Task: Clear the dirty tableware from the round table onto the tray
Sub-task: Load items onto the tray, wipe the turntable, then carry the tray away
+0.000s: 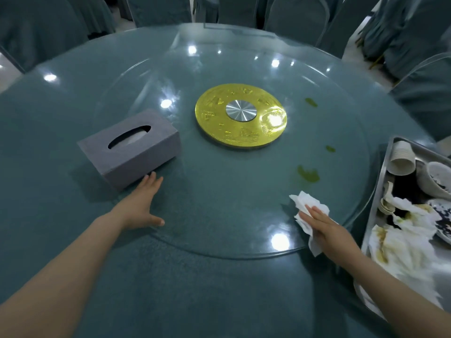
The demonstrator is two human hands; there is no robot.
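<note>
Here, as seen:
Left hand point(142, 206): flat on glass turntable point(219, 191), fingers straight, tips touching tissue box point(129, 148).
Right hand point(327, 228): straight fingers pressing white napkin point(306, 211) on glass.
Green stains point(308, 173): just beyond right fingertips.
Tray point(380, 176): right of right fingers, holding paper cups point(401, 157), bowls point(436, 178), soiled napkins.

Count: one tissue box point(129, 148); one gold disc point(240, 118); one tray point(380, 181); three green smears point(308, 173) on the glass turntable point(219, 203); two hands; bowls on the tray indistinct.

Head view, looking down-forward, close over round table point(73, 240).
</note>
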